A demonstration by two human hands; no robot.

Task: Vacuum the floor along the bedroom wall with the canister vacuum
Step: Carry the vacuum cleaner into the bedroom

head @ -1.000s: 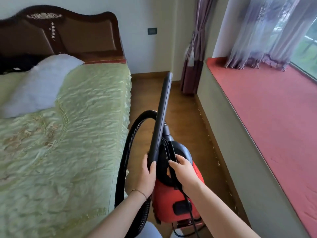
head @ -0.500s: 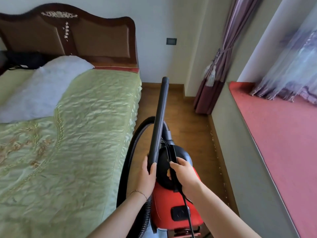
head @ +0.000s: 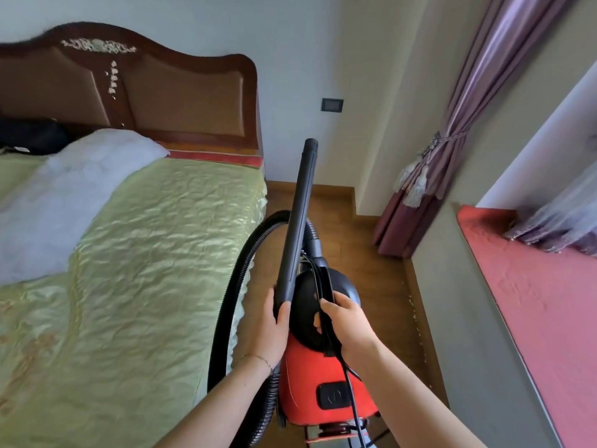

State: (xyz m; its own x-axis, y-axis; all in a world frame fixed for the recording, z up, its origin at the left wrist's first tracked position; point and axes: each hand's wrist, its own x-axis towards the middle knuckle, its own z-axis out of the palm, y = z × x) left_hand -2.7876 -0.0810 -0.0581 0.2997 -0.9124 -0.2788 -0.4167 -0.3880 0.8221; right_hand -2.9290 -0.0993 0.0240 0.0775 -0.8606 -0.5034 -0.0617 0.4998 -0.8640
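My left hand [head: 274, 329] was closed around the lower end of the rigid black plastic wand [head: 298, 221], whose tip pointed up. My right hand [head: 352, 328] clasped the handle of the red canister vacuum [head: 318, 383] together with its thin black power cord [head: 350, 396]. The canister was over the wooden floor [head: 384, 279], between the green quilted bed [head: 145, 286] and the grey window-seat wall [head: 458, 302]. Hazard: the trapped cord or the ribbed black hose [head: 237, 286] could snag and tip the canister.

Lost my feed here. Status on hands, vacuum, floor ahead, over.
Left hand grips wand, right hand grips canister handle and cord. Wand tip raised off floor. Hose loops beside bed.
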